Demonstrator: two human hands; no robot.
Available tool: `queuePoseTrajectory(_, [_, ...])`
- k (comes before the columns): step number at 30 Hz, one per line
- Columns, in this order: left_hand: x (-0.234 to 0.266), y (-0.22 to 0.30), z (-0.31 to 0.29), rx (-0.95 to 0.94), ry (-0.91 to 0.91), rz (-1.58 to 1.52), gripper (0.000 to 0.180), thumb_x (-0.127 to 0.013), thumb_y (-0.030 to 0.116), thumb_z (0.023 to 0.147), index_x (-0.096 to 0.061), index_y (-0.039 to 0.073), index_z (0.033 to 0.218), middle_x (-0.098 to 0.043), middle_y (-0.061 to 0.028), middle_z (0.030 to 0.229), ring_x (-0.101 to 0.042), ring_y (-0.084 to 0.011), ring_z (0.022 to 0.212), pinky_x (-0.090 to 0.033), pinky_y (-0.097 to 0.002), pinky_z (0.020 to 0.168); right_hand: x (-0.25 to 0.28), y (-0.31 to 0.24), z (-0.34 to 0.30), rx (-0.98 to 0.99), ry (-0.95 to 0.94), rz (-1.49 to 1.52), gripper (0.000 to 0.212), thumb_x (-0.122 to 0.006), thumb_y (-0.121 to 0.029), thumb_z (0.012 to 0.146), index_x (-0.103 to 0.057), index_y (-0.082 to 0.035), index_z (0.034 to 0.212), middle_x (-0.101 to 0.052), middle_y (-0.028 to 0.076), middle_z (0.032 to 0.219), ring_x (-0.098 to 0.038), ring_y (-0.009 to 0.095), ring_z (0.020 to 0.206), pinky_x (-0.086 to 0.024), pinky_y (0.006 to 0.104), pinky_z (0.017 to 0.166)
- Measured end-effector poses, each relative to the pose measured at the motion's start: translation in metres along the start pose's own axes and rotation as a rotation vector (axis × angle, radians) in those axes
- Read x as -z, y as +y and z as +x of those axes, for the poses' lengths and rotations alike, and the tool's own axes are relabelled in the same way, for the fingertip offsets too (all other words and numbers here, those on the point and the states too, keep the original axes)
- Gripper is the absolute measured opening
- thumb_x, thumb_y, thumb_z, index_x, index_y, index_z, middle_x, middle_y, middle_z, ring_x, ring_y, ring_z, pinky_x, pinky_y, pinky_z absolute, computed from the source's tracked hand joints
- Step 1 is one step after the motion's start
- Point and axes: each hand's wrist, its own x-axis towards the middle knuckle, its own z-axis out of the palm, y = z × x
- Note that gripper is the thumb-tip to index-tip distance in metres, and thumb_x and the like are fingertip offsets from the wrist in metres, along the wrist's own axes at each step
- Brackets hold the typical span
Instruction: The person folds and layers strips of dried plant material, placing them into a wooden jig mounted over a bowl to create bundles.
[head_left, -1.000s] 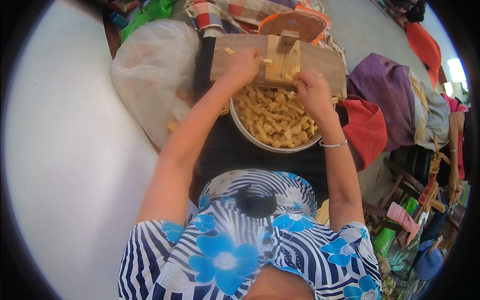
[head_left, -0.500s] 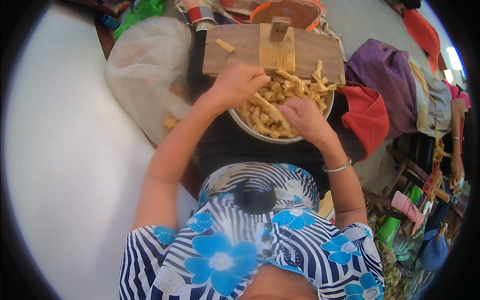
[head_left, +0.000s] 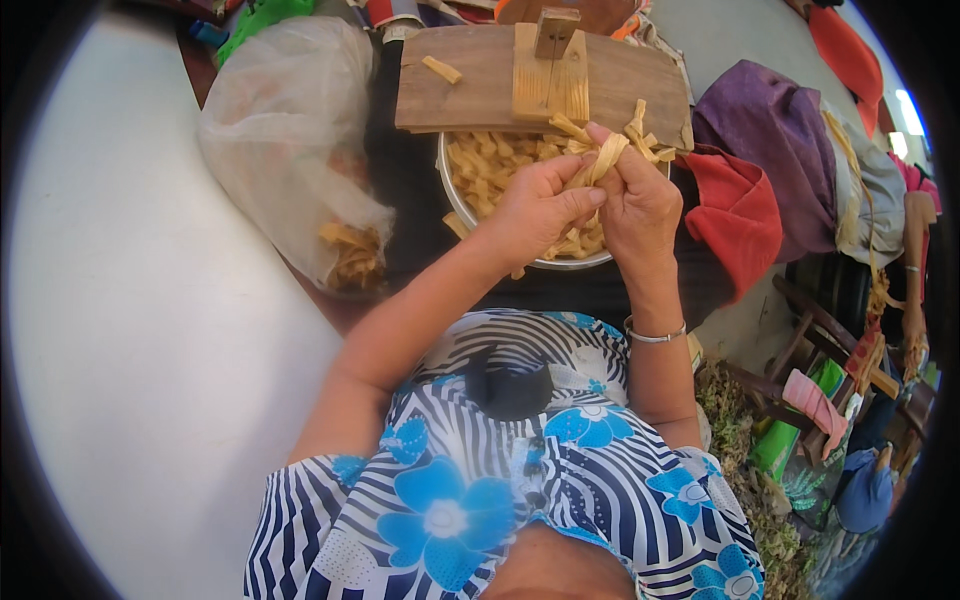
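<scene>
A tan, folded strip, its material hard to make out, is pinched between my two hands above the bowl. My left hand is closed on its lower left end with thumb and fingers. My right hand grips it from the right, the fingertips pointing up. Beneath them, a round metal bowl holds many short, knotted tan pieces. Across the bowl's far side lies a wooden board with an upright wooden block and one loose tan piece on it.
Left of the bowl sits a translucent plastic bag with tan strips at its mouth. A red cloth and a purple bag lie to the right. At the far right another person's arm shows beside a wooden stool.
My hands have come together over the bowl's right side, and a tan strip is now held between them. Earlier they were apart over the pile. The bag's mouth is less covered by my left arm.
</scene>
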Motion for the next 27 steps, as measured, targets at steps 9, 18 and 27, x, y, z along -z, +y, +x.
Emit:
queuePoseTrajectory(9, [0.017,-0.025,-0.004,-0.72,0.267,1.332,0.028,-0.062,0.009,0.08,-0.063,0.005,0.108,-0.063,-0.0125,0.09,-0.061,-0.0291,0.08,-0.049,-0.0362,0.069,-0.017,0.044,-0.031,-0.521,-0.333,0.489,0.02,-0.057,-0.021,0.093,-0.07,-0.006,0.091,-0.068,0.007,0.084,-0.065,0.024,0.075,-0.049,0.0372,0.066])
queuePoseTrajectory(18, [0.009,-0.03,-0.009,-0.62,0.175,0.808,0.031,-0.064,0.008,0.082,-0.06,0.002,0.112,-0.062,-0.0152,0.103,-0.058,-0.0332,0.094,-0.049,-0.0373,0.077,-0.007,0.031,-0.032,-0.664,-0.426,1.084,0.027,-0.057,-0.017,0.092,-0.064,0.001,0.111,-0.063,0.006,0.114,-0.059,0.015,0.101,-0.045,0.027,0.084])
queuePoseTrajectory(27, [0.005,-0.033,0.015,-0.212,0.293,0.373,0.025,-0.052,0.021,0.094,-0.057,0.0,0.105,-0.059,-0.0083,0.076,-0.058,-0.0213,0.069,-0.047,-0.0312,0.064,-0.014,0.024,-0.024,-0.121,-0.057,0.304,0.011,-0.063,0.0,0.081,-0.068,0.004,0.089,-0.058,0.015,0.116,-0.054,0.026,0.111,-0.041,0.0337,0.095])
